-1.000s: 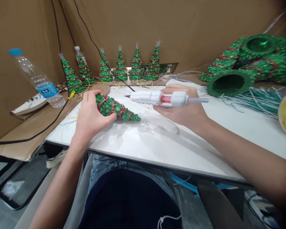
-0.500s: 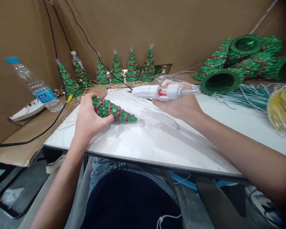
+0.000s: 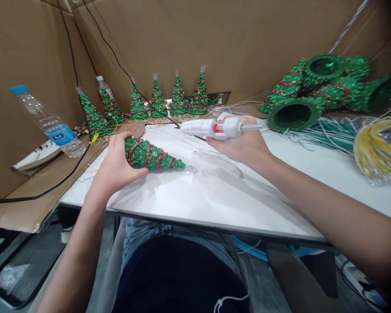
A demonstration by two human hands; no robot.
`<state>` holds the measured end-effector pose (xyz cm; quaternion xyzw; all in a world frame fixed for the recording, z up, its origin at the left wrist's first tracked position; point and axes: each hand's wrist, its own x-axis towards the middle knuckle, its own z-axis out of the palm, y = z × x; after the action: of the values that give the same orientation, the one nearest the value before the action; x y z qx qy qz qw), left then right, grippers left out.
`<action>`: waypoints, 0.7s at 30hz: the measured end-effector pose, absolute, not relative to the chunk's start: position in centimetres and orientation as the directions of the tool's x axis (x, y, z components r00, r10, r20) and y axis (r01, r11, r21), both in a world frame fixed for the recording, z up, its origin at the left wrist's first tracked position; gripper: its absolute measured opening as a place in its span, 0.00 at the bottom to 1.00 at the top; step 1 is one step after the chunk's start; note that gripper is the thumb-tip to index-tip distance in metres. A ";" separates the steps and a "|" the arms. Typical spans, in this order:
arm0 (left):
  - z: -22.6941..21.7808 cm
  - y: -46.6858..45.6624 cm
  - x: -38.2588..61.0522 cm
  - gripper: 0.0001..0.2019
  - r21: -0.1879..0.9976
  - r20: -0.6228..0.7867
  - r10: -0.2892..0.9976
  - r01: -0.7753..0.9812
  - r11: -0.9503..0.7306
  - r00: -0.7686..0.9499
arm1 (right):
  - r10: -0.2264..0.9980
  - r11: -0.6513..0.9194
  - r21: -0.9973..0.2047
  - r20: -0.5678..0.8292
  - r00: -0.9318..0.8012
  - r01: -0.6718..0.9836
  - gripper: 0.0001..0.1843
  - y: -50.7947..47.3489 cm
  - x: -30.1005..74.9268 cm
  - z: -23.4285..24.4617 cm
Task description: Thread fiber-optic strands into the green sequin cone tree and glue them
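Observation:
A small green Christmas tree (image 3: 153,155) with red garland lies on its side on the white tabletop (image 3: 182,195), its clear tip pointing right. My left hand (image 3: 115,163) is wrapped around its base end, thumb along the near side. Held in my right hand (image 3: 244,145) is a white hot glue gun (image 3: 211,128) with a red inner part and a clear glue stick out of its back. Its nozzle end faces left, above the table and apart from the tree. The fingers on the gun's handle are mostly hidden behind it.
Several finished-looking trees (image 3: 158,98) stand along the cardboard back wall. More trees (image 3: 293,114), hollow bases showing, are piled at the right beside a bundle of yellow and white wires (image 3: 376,148). A water bottle (image 3: 60,134) leans at left near a black cable (image 3: 68,171).
My left thumb has shifted slightly left along the tree. The glue gun stays nearly in place in my right hand. The camera view has shifted a little.

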<state>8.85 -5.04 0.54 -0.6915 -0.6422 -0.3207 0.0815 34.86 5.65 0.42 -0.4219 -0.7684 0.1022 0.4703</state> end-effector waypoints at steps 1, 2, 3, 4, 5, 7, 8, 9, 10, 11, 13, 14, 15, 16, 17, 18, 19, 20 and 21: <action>0.6 -5.1 8.6 0.38 0.292 0.533 0.846 0.941 -0.172 -0.010 | 0.748 0.624 -0.566 0.632 -0.202 0.538 0.09 5.6 34.9 0.5; 0.7 -5.1 8.3 0.38 0.287 0.518 0.855 0.941 -0.181 0.007 | 0.752 0.624 -0.579 0.627 -0.202 0.525 0.10 5.6 34.9 0.5; 0.8 -5.1 8.1 0.39 0.285 0.505 0.863 0.940 -0.188 0.020 | 0.757 0.622 -0.588 0.621 -0.203 0.517 0.10 5.7 34.9 0.6; 0.9 -5.1 7.9 0.39 0.286 0.493 0.870 0.938 -0.195 0.031 | 0.762 0.616 -0.590 0.615 -0.205 0.521 0.10 5.7 35.0 0.7; 1.0 -5.1 7.7 0.39 0.286 0.484 0.874 0.937 -0.199 0.038 | 0.766 0.609 -0.586 0.608 -0.207 0.534 0.11 5.7 35.0 0.7; 1.0 -5.1 7.7 0.39 0.289 0.482 0.875 0.936 -0.203 0.041 | 0.770 0.601 -0.569 0.600 -0.216 0.561 0.10 5.8 35.1 0.7; 1.1 -5.1 7.8 0.38 0.291 0.486 0.873 0.935 -0.202 0.037 | 0.769 0.601 -0.566 0.601 -0.216 0.565 0.10 5.9 35.2 0.7; 1.1 -5.1 8.0 0.38 0.295 0.493 0.870 0.935 -0.196 0.027 | 0.767 0.602 -0.563 0.604 -0.215 0.566 0.09 6.0 35.2 0.7; 1.1 -5.1 8.2 0.37 0.300 0.500 0.866 0.936 -0.185 0.010 | 0.764 0.604 -0.561 0.609 -0.212 0.567 0.08 6.1 35.3 0.6; 1.1 -5.0 8.5 0.36 0.308 0.509 0.861 0.936 -0.169 -0.012 | 0.759 0.608 -0.555 0.615 -0.212 0.567 0.08 6.3 35.3 0.5; 1.0 -4.8 8.9 0.34 0.328 0.533 0.844 0.935 -0.135 -0.065 | 0.749 0.618 -0.536 0.624 -0.223 0.576 0.09 6.4 35.4 0.4; 0.9 -4.6 9.2 0.33 0.343 0.547 0.832 0.932 -0.119 -0.095 | 0.745 0.622 -0.528 0.625 -0.232 0.578 0.09 6.5 35.4 0.4; 0.8 -4.5 9.3 0.31 0.364 0.560 0.819 0.925 -0.108 -0.125 | 0.742 0.626 -0.522 0.626 -0.240 0.579 0.09 6.5 35.4 0.4; 0.8 -4.3 9.4 0.30 0.392 0.570 0.807 0.914 -0.104 -0.153 | 0.741 0.629 -0.519 0.626 -0.244 0.579 0.09 6.5 35.4 0.4; 0.7 -4.1 9.4 0.28 0.423 0.575 0.799 0.900 -0.107 -0.176 | 0.740 0.629 -0.518 0.627 -0.243 0.579 0.08 6.5 35.4 0.4; 0.7 -4.0 9.4 0.27 0.456 0.576 0.794 0.883 -0.115 -0.193 | 0.740 0.628 -0.518 0.628 -0.240 0.581 0.09 6.5 35.4 0.4; 0.6 -3.9 9.4 0.26 0.485 0.573 0.793 0.865 -0.127 -0.205 | 0.739 0.628 -0.515 0.630 -0.238 0.584 0.09 6.5 35.4 0.4; 0.6 -3.9 9.3 0.27 0.508 0.570 0.794 0.850 -0.139 -0.211 | 0.736 0.629 -0.510 0.633 -0.239 0.587 0.09 6.6 35.4 0.4; 0.6 -3.8 9.2 0.28 0.522 0.569 0.794 0.840 -0.149 -0.213 | 0.735 0.629 -0.503 0.634 -0.243 0.592 0.08 6.6 35.4 0.4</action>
<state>9.20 -3.84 0.64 -0.6266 -0.6519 -0.4264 0.0267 35.41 6.64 0.43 -0.4230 -0.7842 0.0797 0.4470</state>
